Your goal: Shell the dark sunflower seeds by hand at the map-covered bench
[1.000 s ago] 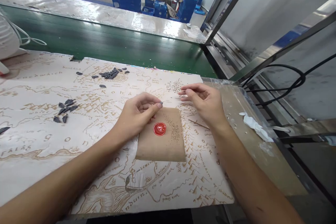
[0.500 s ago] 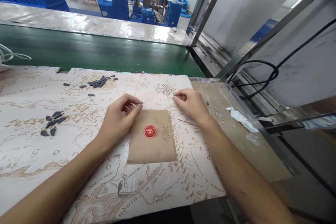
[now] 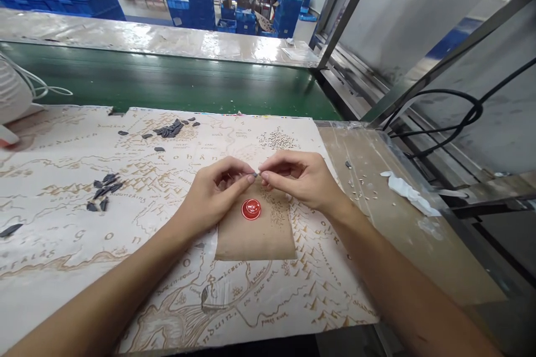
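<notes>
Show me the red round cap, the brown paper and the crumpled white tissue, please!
red round cap [image 3: 251, 209], head view, on its shiny top
brown paper [image 3: 255, 242], head view, on its bare lower middle
crumpled white tissue [image 3: 408, 194], head view, on its middle fold

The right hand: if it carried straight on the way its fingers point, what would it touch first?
The right hand points at the left hand, so it would probably meet the small dark piece at that hand's fingertips first, though depth is hard to judge.
</notes>
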A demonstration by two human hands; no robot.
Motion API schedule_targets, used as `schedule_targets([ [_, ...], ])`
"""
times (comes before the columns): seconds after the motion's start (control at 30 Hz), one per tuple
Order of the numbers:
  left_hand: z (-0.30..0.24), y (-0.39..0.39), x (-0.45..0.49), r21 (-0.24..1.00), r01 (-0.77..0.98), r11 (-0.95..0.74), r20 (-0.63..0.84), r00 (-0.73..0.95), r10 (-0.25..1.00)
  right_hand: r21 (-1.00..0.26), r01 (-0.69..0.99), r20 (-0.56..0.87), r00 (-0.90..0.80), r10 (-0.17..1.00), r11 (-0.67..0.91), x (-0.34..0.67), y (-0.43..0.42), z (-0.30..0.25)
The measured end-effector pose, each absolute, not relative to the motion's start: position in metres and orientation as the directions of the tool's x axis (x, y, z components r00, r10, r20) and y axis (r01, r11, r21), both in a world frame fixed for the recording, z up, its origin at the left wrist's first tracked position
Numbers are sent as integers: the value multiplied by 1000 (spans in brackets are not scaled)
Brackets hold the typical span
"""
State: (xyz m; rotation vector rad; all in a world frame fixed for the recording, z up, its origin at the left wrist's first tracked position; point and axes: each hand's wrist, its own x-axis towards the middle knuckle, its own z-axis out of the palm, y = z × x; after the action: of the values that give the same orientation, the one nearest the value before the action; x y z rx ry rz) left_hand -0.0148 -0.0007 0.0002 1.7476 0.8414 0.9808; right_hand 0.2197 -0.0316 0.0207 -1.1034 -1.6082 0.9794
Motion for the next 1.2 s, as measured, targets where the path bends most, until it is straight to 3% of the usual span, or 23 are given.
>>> schedule_targets([
  [0.27,3,-2,-15,948,83,-307,232,480,846,-948,192,212,-212,954,253,217,-35,25],
  [0.63,0,0,-16,991,-79,-110,135,529,838,-902,241,311,-216,925,360,212,-38,23],
  [0.87,5,1,-17,990,-40,-135,136,531,836,-830,375,351,-225,909,413,214,-39,24],
  [1.2,0,1,-15,972,11,-235,201,478,855,-918,247,271,-180,946,310,208,-39,23],
])
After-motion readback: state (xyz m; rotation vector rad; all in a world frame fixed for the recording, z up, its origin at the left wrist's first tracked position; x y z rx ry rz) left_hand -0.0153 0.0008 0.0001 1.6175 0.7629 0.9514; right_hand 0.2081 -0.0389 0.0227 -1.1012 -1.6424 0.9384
